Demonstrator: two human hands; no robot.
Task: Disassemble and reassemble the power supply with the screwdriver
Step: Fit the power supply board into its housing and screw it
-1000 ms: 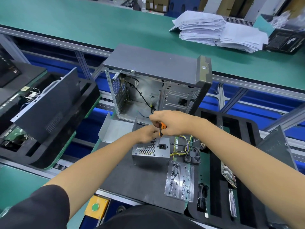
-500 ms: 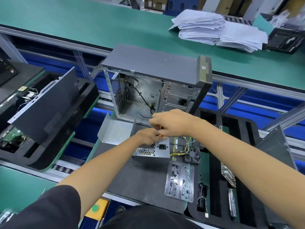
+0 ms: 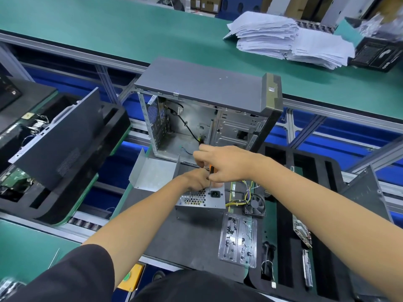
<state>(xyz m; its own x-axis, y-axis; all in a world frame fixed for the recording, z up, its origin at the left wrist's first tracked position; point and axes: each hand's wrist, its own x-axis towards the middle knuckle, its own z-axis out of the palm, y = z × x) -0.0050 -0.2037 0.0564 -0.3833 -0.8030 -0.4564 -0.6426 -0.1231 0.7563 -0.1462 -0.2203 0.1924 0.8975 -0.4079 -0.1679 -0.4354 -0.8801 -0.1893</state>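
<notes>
Green-topped assembly bench (image 3: 109,29) | head: silver metal power supply box (image 3: 201,200) on dark grey mat (image 3: 185,236) before open grey computer case (image 3: 207,105) | right hand (image 3: 222,164) grips orange-handled screwdriver (image 3: 211,171), tip on box | left hand (image 3: 197,179) curled over box top

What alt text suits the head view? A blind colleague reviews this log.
Right hand holds an orange screwdriver upright on a grey power supply, which the left hand steadies. An open PC case stands behind; a small fan lies to the right.
</notes>
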